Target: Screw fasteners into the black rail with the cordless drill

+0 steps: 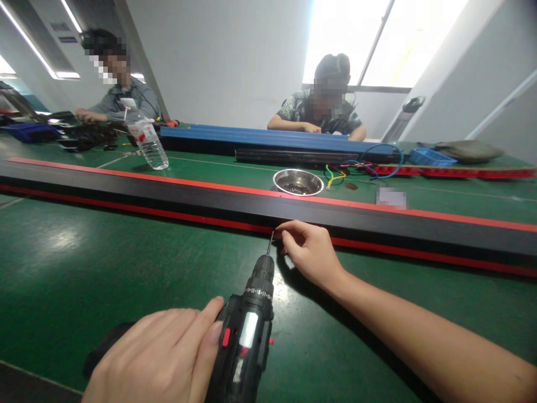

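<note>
My left hand (157, 355) is wrapped round a black cordless drill (247, 330) with a red button on its side. The drill's thin bit (270, 244) points away from me, its tip at the near red edge of a long black and red bar (201, 202). Beside that tip, the fingers of my right hand (308, 249) are closed against the bar's edge. Whatever they pinch is too small or hidden to make out. Just behind the bar stands a metal bowl (298, 182) with small dark pieces inside, probably screws.
A water bottle (146, 137) stands beyond the bar at left. Blue bars (260, 137), coloured wires (335, 176), a blue tray (432, 157) and red strips (474, 172) lie farther back on the green table (126, 268). Two people sit across it.
</note>
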Motion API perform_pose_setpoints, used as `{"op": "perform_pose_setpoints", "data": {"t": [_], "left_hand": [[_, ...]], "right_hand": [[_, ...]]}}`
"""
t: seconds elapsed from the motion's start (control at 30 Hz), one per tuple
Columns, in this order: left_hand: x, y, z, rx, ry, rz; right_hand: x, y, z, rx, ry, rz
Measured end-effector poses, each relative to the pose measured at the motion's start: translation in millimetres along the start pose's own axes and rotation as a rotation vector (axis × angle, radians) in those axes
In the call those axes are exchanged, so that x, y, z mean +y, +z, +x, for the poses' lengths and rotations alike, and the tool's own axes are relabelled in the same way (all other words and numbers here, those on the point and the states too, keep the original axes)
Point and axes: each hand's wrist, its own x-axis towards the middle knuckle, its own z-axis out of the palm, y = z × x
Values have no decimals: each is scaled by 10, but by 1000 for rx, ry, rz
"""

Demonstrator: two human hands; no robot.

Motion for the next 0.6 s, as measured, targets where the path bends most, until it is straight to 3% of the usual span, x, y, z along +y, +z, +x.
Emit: {"op": "perform_pose_setpoints", "data": {"t": [0.2,0.37,0.47,0.6], "left_hand": [[111,11,15,31,-9,5],[103,4,5,-6,2,-11],[81,-15,24,-22,-5,-17],[76,-35,69,-59,-5,-11]], "right_hand": [[-15,22,-38,55,-32,1],[-203,-61,-54,139,-146,-25],[-293,-277,211,225,-185,-100],[-152,-627,939,288,-187,-376]]}}
